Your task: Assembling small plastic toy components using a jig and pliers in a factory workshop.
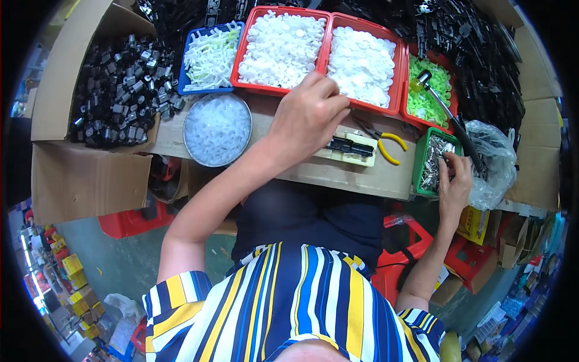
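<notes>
My left hand (310,111) is closed, its fingers curled at the front edge of the red tray of small white parts (280,48). Its fingertips are hidden, so what they hold cannot be made out. Just beside and below it lies a cream fixture (325,152) with a long black plastic part (351,146) in it, partly covered by the hand. My right hand (456,181) reaches into a green tray (417,175) of small metal pins (431,160). Thumb and fingers are drawn together at the pins; anything between them is too small to tell.
Yellow-handled pliers (389,148) lie right of the fixture. A screwdriver-like tool (449,114) leans by a clear plastic bag (494,166). Around stand a round tin of translucent caps (217,130), a blue tray (183,78), another red tray (399,72), green parts (431,99) and a carton (57,102) of black parts.
</notes>
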A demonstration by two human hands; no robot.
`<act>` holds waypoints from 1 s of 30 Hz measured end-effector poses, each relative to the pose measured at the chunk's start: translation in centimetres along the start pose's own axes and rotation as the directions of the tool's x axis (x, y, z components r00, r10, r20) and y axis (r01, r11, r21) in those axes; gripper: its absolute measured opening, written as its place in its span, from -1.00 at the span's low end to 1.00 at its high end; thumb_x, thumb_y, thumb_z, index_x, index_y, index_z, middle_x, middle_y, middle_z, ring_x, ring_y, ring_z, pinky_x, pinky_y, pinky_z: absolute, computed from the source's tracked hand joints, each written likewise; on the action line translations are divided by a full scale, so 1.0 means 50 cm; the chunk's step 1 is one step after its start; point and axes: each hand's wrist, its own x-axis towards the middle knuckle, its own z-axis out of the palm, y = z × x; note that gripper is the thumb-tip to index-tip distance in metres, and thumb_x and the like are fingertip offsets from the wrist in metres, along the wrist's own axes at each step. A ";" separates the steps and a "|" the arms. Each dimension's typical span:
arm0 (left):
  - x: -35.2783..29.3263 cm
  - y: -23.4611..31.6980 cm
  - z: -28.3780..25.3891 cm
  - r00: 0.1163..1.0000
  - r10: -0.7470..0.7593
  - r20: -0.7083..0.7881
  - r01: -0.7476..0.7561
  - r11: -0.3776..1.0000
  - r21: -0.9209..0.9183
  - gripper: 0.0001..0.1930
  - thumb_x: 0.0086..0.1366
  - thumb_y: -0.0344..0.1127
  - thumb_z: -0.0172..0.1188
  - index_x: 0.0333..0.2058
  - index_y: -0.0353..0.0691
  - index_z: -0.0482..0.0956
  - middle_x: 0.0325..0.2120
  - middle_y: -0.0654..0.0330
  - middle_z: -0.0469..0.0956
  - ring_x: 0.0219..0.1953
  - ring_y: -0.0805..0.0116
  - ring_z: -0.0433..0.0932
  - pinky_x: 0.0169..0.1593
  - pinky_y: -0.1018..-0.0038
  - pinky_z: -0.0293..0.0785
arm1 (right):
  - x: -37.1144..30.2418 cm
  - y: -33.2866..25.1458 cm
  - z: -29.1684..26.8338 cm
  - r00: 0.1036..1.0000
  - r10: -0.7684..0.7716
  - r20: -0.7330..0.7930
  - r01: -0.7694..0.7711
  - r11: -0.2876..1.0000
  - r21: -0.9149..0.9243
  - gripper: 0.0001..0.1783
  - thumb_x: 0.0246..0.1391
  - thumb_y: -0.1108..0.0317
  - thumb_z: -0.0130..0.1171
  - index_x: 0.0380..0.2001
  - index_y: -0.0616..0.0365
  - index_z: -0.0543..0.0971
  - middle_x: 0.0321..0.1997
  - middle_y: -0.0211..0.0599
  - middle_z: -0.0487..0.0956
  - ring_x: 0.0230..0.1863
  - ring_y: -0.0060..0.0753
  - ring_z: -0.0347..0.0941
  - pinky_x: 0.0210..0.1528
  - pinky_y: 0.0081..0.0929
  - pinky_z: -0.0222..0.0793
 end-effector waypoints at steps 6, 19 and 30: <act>0.082 -0.027 0.066 0.988 0.046 0.148 -0.086 0.958 0.275 -0.89 -0.02 -0.61 0.18 -0.46 -0.35 0.63 -0.37 -0.05 0.56 -0.23 0.08 0.50 -0.18 0.27 0.53 | -0.016 0.008 0.002 0.999 -0.038 0.010 0.038 0.999 0.029 -0.92 0.12 0.55 0.16 -0.36 0.37 0.50 -0.32 -0.01 0.43 -0.28 0.06 0.45 -0.22 -0.19 0.35; 0.110 -0.061 0.105 0.977 0.059 0.206 -0.112 0.959 0.259 -0.93 0.07 -0.50 0.14 -0.46 -0.30 0.60 -0.41 0.04 0.55 -0.19 0.12 0.46 -0.11 0.26 0.40 | -0.001 0.019 -0.006 0.995 -0.096 0.001 0.096 0.995 -0.027 -0.96 0.04 0.52 0.18 -0.39 0.21 0.54 -0.34 -0.16 0.47 -0.19 -0.03 0.43 -0.19 -0.17 0.24; 0.095 -0.017 0.083 0.986 0.017 0.166 -0.064 0.957 0.282 -0.91 0.13 -0.50 0.14 -0.36 -0.34 0.57 -0.31 0.02 0.54 -0.17 0.13 0.48 -0.09 0.28 0.42 | -0.003 0.009 -0.013 0.986 -0.151 0.066 0.154 0.987 -0.054 -0.93 -0.01 0.53 0.20 -0.41 0.21 0.52 -0.36 -0.16 0.45 -0.22 -0.04 0.41 -0.19 -0.16 0.24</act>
